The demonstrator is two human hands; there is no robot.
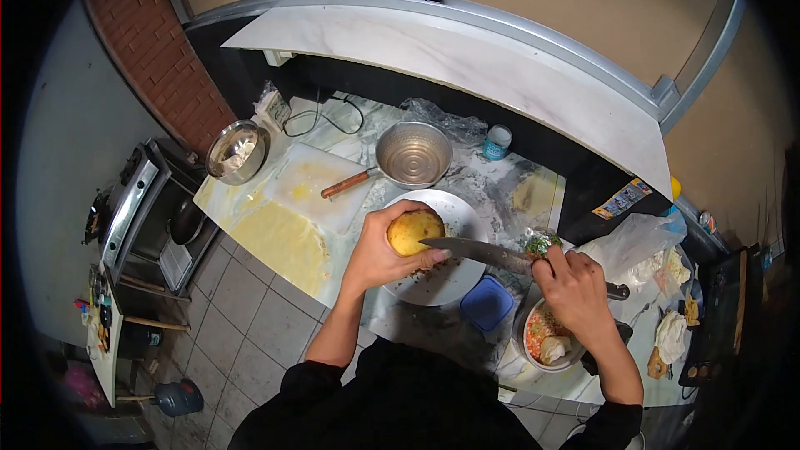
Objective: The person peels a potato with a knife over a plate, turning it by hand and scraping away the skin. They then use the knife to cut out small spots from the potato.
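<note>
Yellow potato (414,231) sits clamped in the left hand (379,260) above the white plate (461,280), near the front edge of the desk (283,242). Right hand (575,287) grips the knife (479,252), blade tip against the potato. Blue lid (487,302) and bowl (523,338) crowd the right; the cutting board (312,183) leftward lies open.

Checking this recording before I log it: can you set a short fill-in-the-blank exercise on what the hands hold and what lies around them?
1. The left hand grips a round item whose colour is ____.
2. The right hand holds a long steel ____ with its blade against that item.
3. Under the item lies a round plate coloured ____.
4. The square plastic container beside the plate is coloured ____.

Missing words: yellow; knife; white; blue.
</note>
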